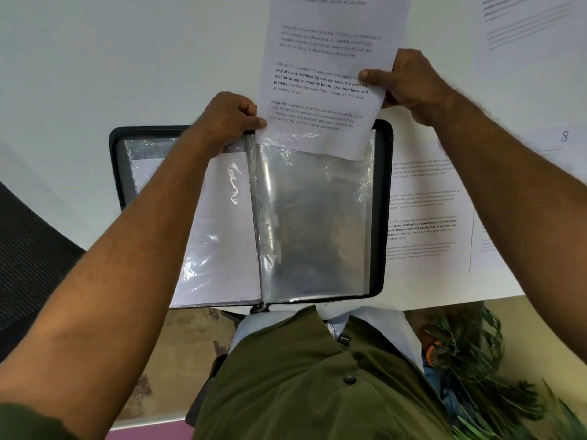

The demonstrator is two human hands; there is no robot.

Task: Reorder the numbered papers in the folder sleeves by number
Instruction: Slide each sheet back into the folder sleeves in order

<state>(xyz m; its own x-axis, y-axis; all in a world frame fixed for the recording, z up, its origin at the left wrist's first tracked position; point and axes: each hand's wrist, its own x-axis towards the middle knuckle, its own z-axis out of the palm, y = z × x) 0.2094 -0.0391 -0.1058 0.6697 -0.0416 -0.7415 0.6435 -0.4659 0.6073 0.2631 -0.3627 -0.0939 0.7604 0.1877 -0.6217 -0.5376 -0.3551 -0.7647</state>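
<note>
A black zip folder (382, 201) lies open on the white table, its clear sleeves showing. A printed paper (324, 58) stands half-way in the top opening of the right-hand sleeve (314, 223), its lower edge just inside the plastic. My right hand (409, 81) pinches the paper's right edge, thumb on the print. My left hand (227, 120) grips the top of the sleeve at the spine, beside the paper's lower left corner. The left-hand sleeve (219, 230) holds a white sheet. The held paper's number is not visible.
More printed papers (425, 217) lie on the table right of the folder, one marked 8 (563, 136), another at the far right top (533, 23). A dark mesh chair (28, 258) stands at the left. A green plant (476, 360) sits below the table edge.
</note>
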